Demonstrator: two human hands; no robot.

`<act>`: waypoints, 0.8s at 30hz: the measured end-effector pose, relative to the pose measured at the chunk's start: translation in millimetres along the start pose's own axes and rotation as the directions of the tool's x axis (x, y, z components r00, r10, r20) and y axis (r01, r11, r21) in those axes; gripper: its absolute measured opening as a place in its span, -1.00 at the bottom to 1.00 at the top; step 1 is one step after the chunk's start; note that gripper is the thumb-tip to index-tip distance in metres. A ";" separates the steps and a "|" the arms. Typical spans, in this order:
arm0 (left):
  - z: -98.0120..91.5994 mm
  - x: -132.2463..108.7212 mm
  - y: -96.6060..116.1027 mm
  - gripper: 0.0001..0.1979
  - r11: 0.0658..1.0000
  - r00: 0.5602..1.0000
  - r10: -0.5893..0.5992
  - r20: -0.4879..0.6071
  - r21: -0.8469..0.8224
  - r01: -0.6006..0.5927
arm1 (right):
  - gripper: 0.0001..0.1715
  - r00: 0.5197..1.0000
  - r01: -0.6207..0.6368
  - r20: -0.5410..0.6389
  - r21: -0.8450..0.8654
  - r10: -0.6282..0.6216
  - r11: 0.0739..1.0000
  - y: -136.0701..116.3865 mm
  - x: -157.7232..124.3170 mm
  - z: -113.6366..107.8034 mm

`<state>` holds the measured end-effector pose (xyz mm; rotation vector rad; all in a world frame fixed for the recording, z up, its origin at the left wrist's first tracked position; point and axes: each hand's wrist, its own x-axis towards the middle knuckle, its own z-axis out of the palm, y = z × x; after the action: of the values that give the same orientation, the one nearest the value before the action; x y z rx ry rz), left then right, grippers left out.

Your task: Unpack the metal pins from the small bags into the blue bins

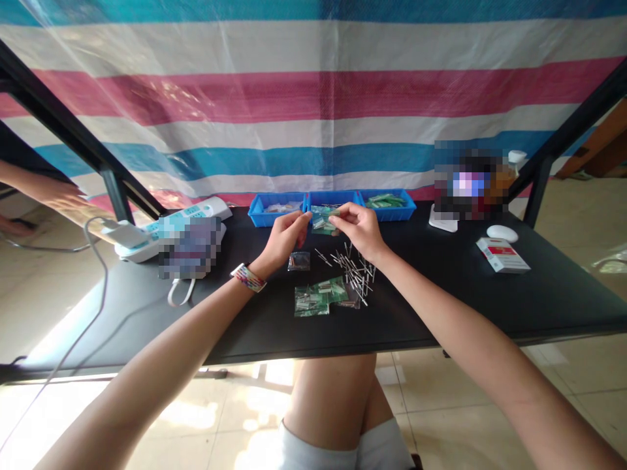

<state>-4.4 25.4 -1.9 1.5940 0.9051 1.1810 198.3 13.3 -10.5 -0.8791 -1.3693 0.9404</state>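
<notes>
A small clear-and-green plastic bag (pixel 322 220) is stretched between my two hands above the black table. My left hand (pixel 287 238), with a woven bracelet at its wrist, pinches the bag's left edge. At the bag's right side, the thumb and fingers of my right hand (pixel 363 230) are closed on it. Below lie more green plastic bags (pixel 318 297) with small metal parts inside. A small dark bag (pixel 298 261) sits under my left hand. Loose thin metal pins (pixel 357 277) are scattered below my right hand.
Three joined blue bins (pixel 277 220) stand at the back, holding bags. A white power strip (pixel 176 225) with a cable is on the left. On the right are a white and red box (pixel 503 254) and a white oval object (pixel 502 234). Another person's arm (pixel 44 186) shows at far left.
</notes>
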 end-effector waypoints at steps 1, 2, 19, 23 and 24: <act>-1.0 0.3 0.0 -0.42 0.999 0.998 -0.045 0.039 0.002 0.045 | -0.56 0.999 0.047 -0.023 -0.051 -0.048 0.998 -0.4 -0.9 0.0; -1.9 0.9 -0.1 -0.37 0.995 0.992 -0.098 0.082 -0.010 0.099 | -0.59 0.995 0.093 -0.031 -0.104 -0.097 0.990 -1.2 -2.0 0.1; -3.2 3.9 0.9 -0.69 0.986 0.994 -0.103 0.032 -0.130 0.106 | -0.42 0.997 0.067 -0.023 -0.036 -0.068 0.997 -3.9 -11.2 3.0; -0.1 1.1 -1.3 -0.60 1.000 0.997 -0.020 0.076 -0.016 0.021 | -0.44 0.997 -0.077 0.009 0.083 0.077 0.994 -0.4 -10.2 7.0; 0.7 0.2 -2.1 -0.58 1.000 0.997 -0.008 0.070 0.014 0.007 | -0.48 0.996 -0.085 0.005 0.082 0.085 0.993 0.2 -9.4 7.1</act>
<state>-3.7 26.1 -3.9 1.6322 0.8747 1.1087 191.4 4.4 -14.1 -0.8797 -1.2934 1.0554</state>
